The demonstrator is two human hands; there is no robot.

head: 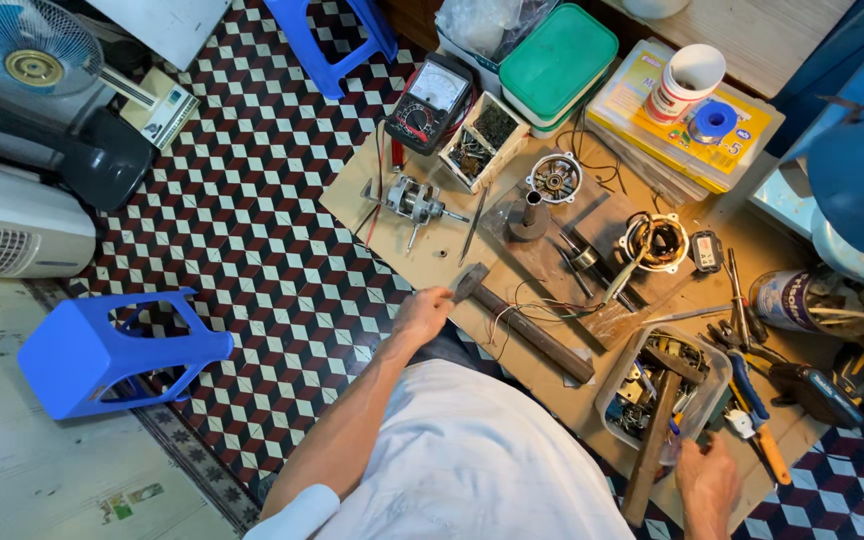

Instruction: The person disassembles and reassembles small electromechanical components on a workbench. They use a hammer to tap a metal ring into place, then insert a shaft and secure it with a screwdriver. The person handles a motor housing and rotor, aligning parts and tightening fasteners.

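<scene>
My left hand (422,312) reaches out over a sheet of cardboard (422,255) on the tiled floor. Its fingers are curled against the metal head of a hammer (512,325), whose dark handle runs down to the right. My right hand (707,482) is at the bottom right, at the near corner of a clear plastic container (717,372) full of small metal parts. A long wooden handle (650,455) leans out of that container just left of this hand. Whether the right fingers hold anything is unclear.
On the cardboard lie a small motor rotor (412,203), a wound stator (654,241), a multimeter (430,102), a green-lidded box (558,60), pliers and screwdrivers (752,395). A blue stool (102,352) lies tipped at left, near a fan (32,60).
</scene>
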